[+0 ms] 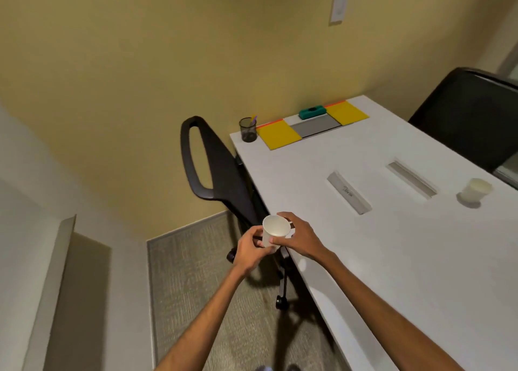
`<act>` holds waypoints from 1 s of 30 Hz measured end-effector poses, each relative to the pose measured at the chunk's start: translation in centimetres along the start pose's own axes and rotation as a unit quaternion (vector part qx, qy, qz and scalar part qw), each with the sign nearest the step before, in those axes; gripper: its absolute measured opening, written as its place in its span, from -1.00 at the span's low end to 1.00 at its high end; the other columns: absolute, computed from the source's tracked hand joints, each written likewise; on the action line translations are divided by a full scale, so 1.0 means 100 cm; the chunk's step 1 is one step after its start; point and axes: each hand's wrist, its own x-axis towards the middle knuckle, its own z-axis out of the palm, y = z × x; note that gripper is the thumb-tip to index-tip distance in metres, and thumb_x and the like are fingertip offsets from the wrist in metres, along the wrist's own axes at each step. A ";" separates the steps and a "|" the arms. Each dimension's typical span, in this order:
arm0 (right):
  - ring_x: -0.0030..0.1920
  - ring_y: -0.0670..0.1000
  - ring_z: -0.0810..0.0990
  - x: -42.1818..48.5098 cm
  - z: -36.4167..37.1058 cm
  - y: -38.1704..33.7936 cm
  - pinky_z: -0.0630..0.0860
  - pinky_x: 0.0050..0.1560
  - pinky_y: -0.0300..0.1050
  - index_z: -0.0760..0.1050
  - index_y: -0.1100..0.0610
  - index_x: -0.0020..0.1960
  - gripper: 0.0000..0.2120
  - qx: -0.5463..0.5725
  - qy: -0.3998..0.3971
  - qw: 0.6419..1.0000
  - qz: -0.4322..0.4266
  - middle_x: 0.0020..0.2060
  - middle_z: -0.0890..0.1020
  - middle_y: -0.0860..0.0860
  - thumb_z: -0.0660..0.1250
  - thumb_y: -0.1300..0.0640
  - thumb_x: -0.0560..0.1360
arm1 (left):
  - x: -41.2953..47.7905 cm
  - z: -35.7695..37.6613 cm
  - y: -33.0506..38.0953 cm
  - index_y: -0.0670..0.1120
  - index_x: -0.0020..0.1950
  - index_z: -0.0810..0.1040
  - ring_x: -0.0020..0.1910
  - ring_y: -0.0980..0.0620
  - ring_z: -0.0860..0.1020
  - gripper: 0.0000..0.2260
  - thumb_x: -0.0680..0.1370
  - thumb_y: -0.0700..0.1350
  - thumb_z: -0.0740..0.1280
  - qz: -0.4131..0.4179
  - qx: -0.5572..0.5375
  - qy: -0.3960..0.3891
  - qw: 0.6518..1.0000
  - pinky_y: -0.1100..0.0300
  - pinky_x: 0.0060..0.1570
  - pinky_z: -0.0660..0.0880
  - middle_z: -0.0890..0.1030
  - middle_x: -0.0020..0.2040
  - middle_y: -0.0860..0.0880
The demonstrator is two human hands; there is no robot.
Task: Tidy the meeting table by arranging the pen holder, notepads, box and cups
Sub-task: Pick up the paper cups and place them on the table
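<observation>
Both my hands hold a white paper cup (pixel 275 226) just off the white table's (pixel 392 244) left edge, mouth tilted toward me. My left hand (pixel 251 248) grips its lower side, my right hand (pixel 298 237) wraps its right side. A second white cup (pixel 475 191) stands at the right of the table. Along the far edge sit a dark mesh pen holder (pixel 248 129) with a purple pen, two yellow notepads (pixel 279 134) (pixel 347 112), and a teal box (pixel 312 112) between them above a grey panel (pixel 318 127).
A black office chair (pixel 215 174) stands against the table's left side, under my hands. Another dark chair (pixel 465 118) is at the far right. Two grey cable slots (pixel 349 192) (pixel 412 178) are set into the tabletop. Carpet and a yellow wall lie to the left.
</observation>
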 end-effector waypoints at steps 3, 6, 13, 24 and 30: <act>0.18 -0.04 0.54 0.018 -0.018 0.013 0.52 0.20 -0.12 0.40 -0.04 0.36 -0.25 -0.001 0.032 0.999 0.023 0.25 0.55 -0.09 0.59 -0.15 0.26 | 0.034 0.013 0.009 -0.09 0.25 0.50 -0.06 0.02 0.59 -0.46 0.31 -0.22 0.57 0.002 0.011 -0.027 1.000 0.22 -0.06 0.58 0.60 0.07 -0.03; 0.20 -0.02 0.52 0.036 -0.032 0.025 0.52 0.23 -0.03 0.39 -0.04 0.37 -0.25 0.002 0.058 0.997 0.050 0.27 0.54 -0.08 0.59 -0.14 0.26 | 0.067 0.024 0.017 -0.09 0.27 0.49 0.03 -0.01 0.59 -0.45 0.32 -0.19 0.57 0.007 0.021 -0.061 0.998 0.33 -0.07 0.51 0.60 0.08 -0.04; 0.17 -0.04 0.54 0.087 -0.058 0.040 0.53 0.22 -0.02 0.42 -0.08 0.32 -0.26 0.024 0.133 0.986 0.102 0.21 0.57 -0.14 0.59 -0.19 0.21 | 0.154 0.037 0.031 -0.09 0.28 0.49 0.01 0.12 0.53 -0.45 0.33 -0.15 0.57 0.030 0.041 -0.135 0.990 0.42 -0.13 0.40 0.58 0.10 0.02; 0.18 -0.06 0.55 0.132 -0.082 0.047 0.50 0.21 -0.10 0.44 -0.05 0.32 -0.24 0.020 0.256 0.954 0.155 0.20 0.59 -0.12 0.62 -0.16 0.20 | 0.241 0.057 0.058 -0.11 0.23 0.50 0.00 0.02 0.53 -0.50 0.34 -0.21 0.57 0.073 0.043 -0.237 0.968 0.31 -0.09 0.44 0.59 0.07 0.00; 0.21 -0.11 0.54 0.111 -0.100 0.056 0.48 0.21 -0.15 0.44 -0.09 0.31 -0.27 0.028 0.313 0.932 0.181 0.22 0.57 -0.18 0.60 -0.18 0.21 | 0.247 0.091 0.071 -0.10 0.24 0.51 -0.01 0.04 0.54 -0.49 0.34 -0.18 0.58 0.091 0.046 -0.291 0.951 0.38 -0.10 0.44 0.59 0.06 0.02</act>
